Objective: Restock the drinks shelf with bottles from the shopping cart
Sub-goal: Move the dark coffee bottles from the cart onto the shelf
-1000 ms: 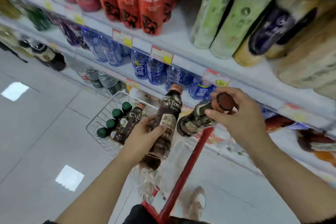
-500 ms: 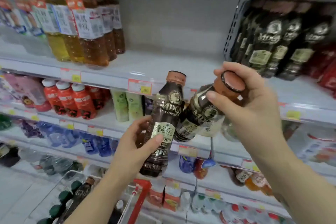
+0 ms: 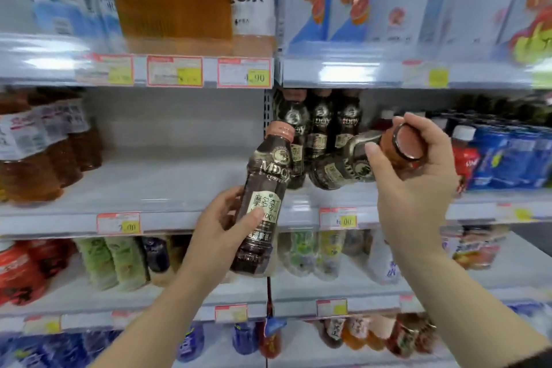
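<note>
My left hand grips an upright dark coffee bottle with a tan cap around its lower body. My right hand grips a second dark coffee bottle near its cap; it lies tilted, base pointing left toward the shelf. Both bottles are held in front of the middle shelf. A row of matching coffee bottles stands behind them, just right of the shelf divider. The cart is out of view.
A bare stretch of shelf lies left of the divider, with tea bottles at its far left. Red and blue drinks stand right of the coffee row. Cartons fill the shelf above, mixed bottles the shelves below.
The view has swung up from the cart to the middle shelf. Both hands rose with their bottles and now hold them before the coffee row.
</note>
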{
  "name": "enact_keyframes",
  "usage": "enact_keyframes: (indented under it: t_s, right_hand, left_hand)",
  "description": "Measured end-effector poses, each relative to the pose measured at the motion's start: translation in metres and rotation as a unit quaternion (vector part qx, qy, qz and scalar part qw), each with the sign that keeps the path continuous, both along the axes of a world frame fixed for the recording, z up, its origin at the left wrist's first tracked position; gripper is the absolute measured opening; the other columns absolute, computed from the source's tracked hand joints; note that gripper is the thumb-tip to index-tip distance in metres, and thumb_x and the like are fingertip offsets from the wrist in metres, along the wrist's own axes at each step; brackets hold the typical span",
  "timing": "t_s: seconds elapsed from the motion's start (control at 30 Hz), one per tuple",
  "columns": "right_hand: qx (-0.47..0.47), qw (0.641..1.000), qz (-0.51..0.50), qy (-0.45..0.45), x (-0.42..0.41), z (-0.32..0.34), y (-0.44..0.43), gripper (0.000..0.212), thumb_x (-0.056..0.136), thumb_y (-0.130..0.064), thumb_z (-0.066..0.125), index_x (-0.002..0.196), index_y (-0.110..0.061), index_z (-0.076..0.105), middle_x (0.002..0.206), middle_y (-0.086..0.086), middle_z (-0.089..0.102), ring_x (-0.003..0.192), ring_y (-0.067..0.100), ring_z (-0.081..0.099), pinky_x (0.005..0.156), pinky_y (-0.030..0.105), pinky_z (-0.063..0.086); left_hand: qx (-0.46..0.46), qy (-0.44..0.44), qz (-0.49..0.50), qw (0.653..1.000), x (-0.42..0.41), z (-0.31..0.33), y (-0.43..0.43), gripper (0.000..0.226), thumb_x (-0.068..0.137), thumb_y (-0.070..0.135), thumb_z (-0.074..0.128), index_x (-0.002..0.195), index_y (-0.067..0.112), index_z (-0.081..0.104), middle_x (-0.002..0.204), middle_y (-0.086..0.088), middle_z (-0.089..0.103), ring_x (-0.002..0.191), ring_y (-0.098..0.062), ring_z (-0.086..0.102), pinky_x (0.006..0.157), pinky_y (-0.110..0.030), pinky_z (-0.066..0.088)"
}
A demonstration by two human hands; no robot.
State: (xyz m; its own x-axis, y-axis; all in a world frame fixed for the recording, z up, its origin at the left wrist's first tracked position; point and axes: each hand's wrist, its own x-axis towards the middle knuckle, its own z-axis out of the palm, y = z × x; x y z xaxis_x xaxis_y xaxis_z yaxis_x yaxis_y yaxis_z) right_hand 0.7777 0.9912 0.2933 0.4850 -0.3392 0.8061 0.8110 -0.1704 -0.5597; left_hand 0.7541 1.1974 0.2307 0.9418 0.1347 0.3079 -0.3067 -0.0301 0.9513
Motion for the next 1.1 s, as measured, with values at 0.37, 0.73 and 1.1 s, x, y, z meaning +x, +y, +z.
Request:
enact_keyframes:
  t_s: [0.37, 0.73, 1.1]
  right_hand:
    - [-0.076, 0.993, -0.001, 0.085, 0.086, 0.012, 0.004, 0.047, 0.078, -0.012, 0.072, 0.118, -0.024, 0.05, 0.105, -0.019, 0.055, 0.096, -0.014, 0.052, 0.089, 0.008, 0.041]
    - [-0.045, 0.979, 0.069, 0.187, 0.158, 0.025, 0.031, 0.036, 0.086, -0.027, 0.064, 0.116, -0.009, 0.06, 0.102, -0.003, 0.064, 0.094, 0.01, 0.059, 0.086, 0.021, 0.044]
    - [-0.101, 0.967, 0.029, 0.233, 0.137, 0.012, 0.032, 0.058, 0.09, -0.035, 0.057, 0.141, -0.015, 0.037, 0.14, 0.001, 0.045, 0.128, 0.011, 0.04, 0.108, 0.028, 0.032]
  left_hand:
    - [0.003, 0.013, 0.014, 1.0, 0.018, 0.008, 0.0, 0.051, 0.062, 0.04, 0.068, 0.111, 0.031, 0.057, 0.108, 0.003, 0.066, 0.093, -0.015, 0.067, 0.072, -0.03, 0.055]
    - [-0.017, 0.015, 0.021, 1.0, 0.026, 0.009, 0.013, 0.047, 0.063, 0.037, 0.068, 0.108, 0.032, 0.058, 0.105, 0.003, 0.067, 0.087, -0.014, 0.069, 0.066, -0.028, 0.056]
    - [-0.006, 0.008, 0.003, 1.0, 0.031, 0.009, 0.008, 0.046, 0.072, 0.03, 0.068, 0.116, 0.026, 0.056, 0.104, 0.003, 0.068, 0.086, -0.01, 0.069, 0.065, -0.02, 0.054]
